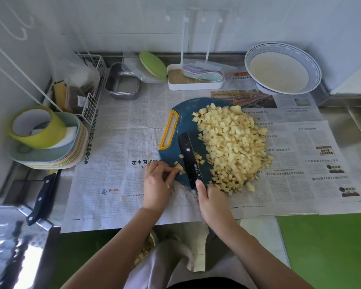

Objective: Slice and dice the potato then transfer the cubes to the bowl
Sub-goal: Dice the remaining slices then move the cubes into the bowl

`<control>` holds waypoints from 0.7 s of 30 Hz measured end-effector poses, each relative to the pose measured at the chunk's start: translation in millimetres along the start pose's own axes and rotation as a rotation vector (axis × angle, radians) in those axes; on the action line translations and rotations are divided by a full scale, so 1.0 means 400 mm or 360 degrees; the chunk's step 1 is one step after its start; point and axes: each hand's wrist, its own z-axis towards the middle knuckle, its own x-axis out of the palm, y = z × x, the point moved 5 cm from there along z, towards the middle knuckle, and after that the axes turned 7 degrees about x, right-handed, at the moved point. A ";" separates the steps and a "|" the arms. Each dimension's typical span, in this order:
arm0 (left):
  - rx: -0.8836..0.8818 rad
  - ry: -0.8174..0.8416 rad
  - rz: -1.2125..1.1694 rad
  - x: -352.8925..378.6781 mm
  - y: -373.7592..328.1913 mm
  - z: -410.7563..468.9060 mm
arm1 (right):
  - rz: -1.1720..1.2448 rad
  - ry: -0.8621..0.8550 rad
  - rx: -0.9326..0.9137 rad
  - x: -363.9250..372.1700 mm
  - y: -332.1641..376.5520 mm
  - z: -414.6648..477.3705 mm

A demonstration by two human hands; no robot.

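A blue cutting board (183,113) with a yellow handle lies on newspaper. A large heap of pale potato cubes (233,147) covers its right half. My right hand (212,200) grips the handle of a black knife (189,158), whose blade rests on the board, pointing away from me. My left hand (157,180) pinches a small remaining bit of potato (179,168) just left of the blade at the board's near edge. A white bowl with a blue rim (281,68) holding a pale liquid stands at the back right.
Newspaper (121,147) covers the counter. A second knife (43,198) lies at the left edge. Stacked plates with a yellow tape roll (37,127), a wire rack (92,88), a steel tray (122,83) and a white tray (194,79) line the back. The counter's front edge is near my arms.
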 end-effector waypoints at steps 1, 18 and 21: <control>-0.0008 -0.0001 -0.0004 -0.002 0.000 0.000 | 0.0009 -0.0004 -0.0016 -0.002 -0.003 -0.010; 0.0018 0.0022 0.0029 -0.002 -0.004 0.002 | -0.0553 -0.0113 -0.0193 0.019 0.034 -0.038; 0.0016 0.0019 0.0048 -0.001 0.000 0.001 | -0.0798 -0.0126 -0.0165 0.030 0.048 -0.046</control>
